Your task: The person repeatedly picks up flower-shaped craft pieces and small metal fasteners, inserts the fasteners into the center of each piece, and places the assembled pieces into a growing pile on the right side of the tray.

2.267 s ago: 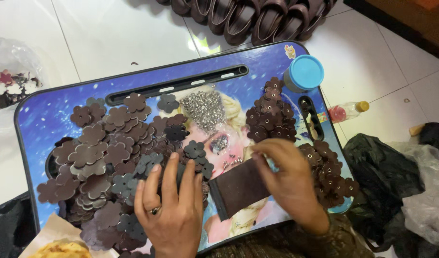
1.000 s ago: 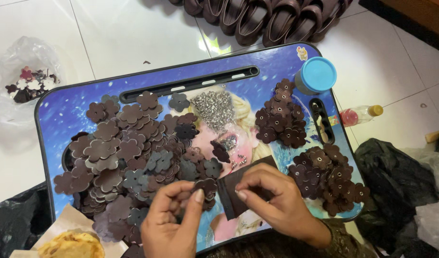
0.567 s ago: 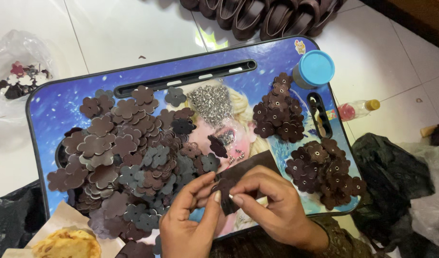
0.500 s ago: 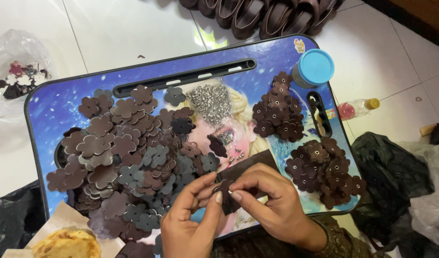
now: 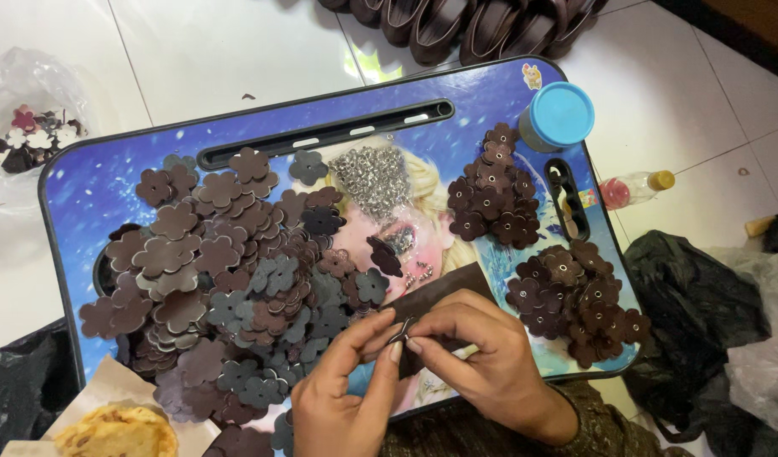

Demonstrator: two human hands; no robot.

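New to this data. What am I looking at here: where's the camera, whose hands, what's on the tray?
There is no machine here. One camera, worn on a person's head, looks down at their own two bare hands. The left hand and right hand meet over a small dark piece, pinching it between the fingertips above a dark brown rectangular pad. They work over a blue picture-printed lap tray on a white tiled floor. On the tray lie a big heap of loose brown and grey flower-shaped cutouts, a pile of small silver metal bits, two heaps of flowers with metal centres, and a blue-lidded pot.
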